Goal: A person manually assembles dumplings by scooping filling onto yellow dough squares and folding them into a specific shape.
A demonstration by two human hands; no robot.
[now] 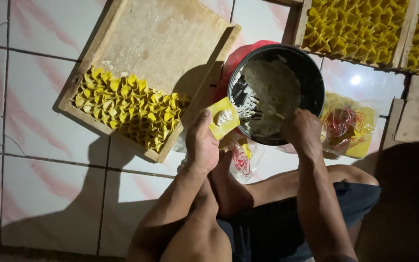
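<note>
bare knees and dark shorts [287,228] fill the near edge, above them the left hand [202,143] pinching a square yellow dumpling wrapper [223,118] with a white dab of filling, just left of the round black bowl [277,92]. the right hand [302,130] is curled narrow around a thin stick [276,114] dipping into the bowl's pale paste. left of the bowl, a wooden tray [161,43] holds folded yellow dumplings [129,106]; right of it lies a plastic wrapper packet [347,126].
</note>
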